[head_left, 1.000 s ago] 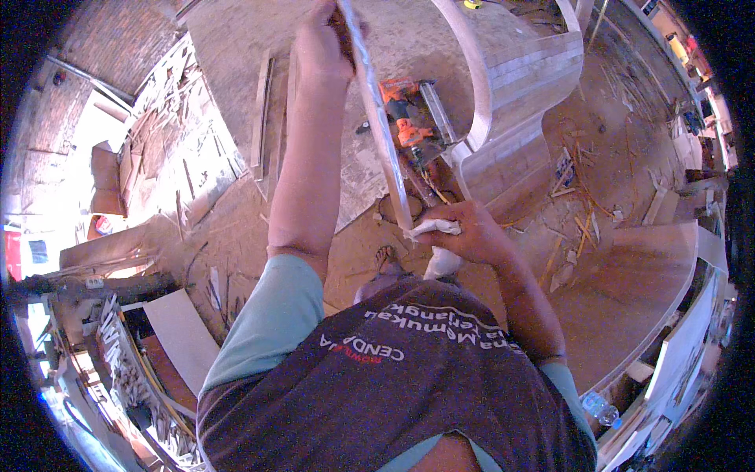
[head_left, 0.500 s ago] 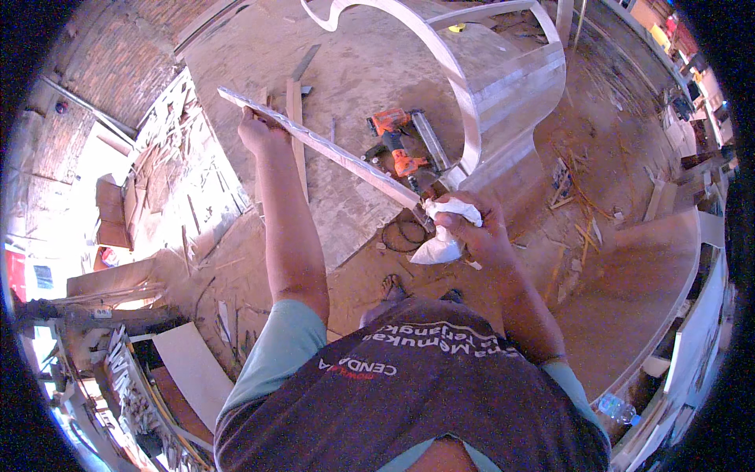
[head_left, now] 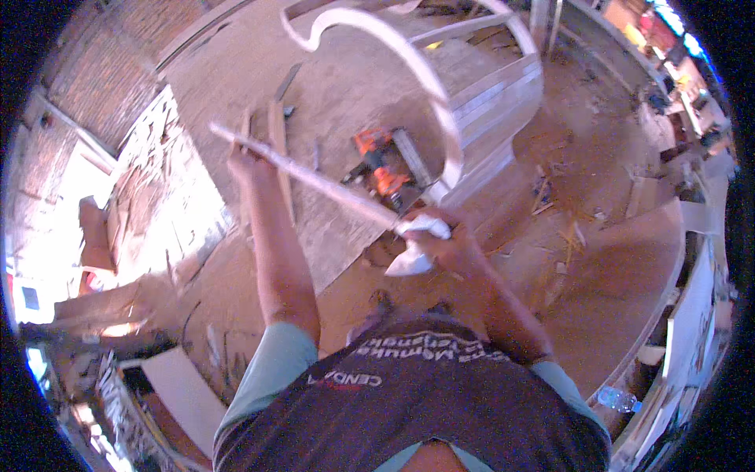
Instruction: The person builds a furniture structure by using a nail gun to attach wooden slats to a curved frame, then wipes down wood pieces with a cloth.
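A long, narrow wooden strip (head_left: 314, 177) slants across in front of me, its far end up at the left. My left hand (head_left: 248, 161) is closed around it near that end. At the near end my right hand (head_left: 450, 242) grips a soft white bag (head_left: 412, 258), squeezed narrow towards the wood, its loose part hanging below. Whether the right fingers also touch the strip is hidden. Beyond the strip lies an orange and black nail gun (head_left: 381, 167). A large curved wooden frame (head_left: 440, 94) with slatted panels stands just past the right hand.
Flat grey boarding (head_left: 330, 94) covers the ground ahead. Wood scraps (head_left: 153, 169) are heaped at the left. A big curved brown panel (head_left: 621, 267) stands on the right, with a plastic bottle (head_left: 618, 400) near its lower end. Offcuts (head_left: 572, 240) litter the dirt floor.
The view has shifted, so the scene sits slightly lower and further left. Both hands keep their holds on the strip and the white bag.
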`<action>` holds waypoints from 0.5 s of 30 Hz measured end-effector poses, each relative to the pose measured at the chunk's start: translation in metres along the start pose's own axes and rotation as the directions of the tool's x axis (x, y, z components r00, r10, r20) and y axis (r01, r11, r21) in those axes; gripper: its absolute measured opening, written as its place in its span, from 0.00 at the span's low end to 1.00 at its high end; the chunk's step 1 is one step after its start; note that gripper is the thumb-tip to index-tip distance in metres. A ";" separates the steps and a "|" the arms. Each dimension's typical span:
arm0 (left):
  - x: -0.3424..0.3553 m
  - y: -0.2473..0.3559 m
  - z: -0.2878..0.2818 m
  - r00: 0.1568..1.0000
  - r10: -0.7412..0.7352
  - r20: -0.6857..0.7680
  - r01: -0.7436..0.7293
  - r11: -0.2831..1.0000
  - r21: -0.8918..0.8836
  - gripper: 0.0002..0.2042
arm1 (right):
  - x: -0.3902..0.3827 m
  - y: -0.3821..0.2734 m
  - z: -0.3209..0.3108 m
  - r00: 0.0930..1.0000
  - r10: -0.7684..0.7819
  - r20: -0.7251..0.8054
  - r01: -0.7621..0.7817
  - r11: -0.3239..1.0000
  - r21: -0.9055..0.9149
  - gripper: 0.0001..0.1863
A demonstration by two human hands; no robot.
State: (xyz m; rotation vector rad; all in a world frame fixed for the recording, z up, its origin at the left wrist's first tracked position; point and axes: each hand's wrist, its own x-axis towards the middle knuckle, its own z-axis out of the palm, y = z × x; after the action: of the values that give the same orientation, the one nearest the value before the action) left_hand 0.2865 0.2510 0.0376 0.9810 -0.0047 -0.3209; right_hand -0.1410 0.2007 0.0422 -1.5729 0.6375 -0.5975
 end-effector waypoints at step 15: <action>0.005 0.138 -0.145 0.858 0.370 -0.355 -0.415 0.908 -0.057 0.08 | 0.071 0.068 0.107 0.941 0.339 -0.003 -0.337 0.932 -0.130 0.37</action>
State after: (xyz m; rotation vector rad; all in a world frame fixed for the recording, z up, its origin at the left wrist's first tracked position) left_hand 0.3491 0.4391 0.0685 0.8680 0.1256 0.2276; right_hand -0.0195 0.2214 -0.0346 -1.5392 0.9246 -0.2858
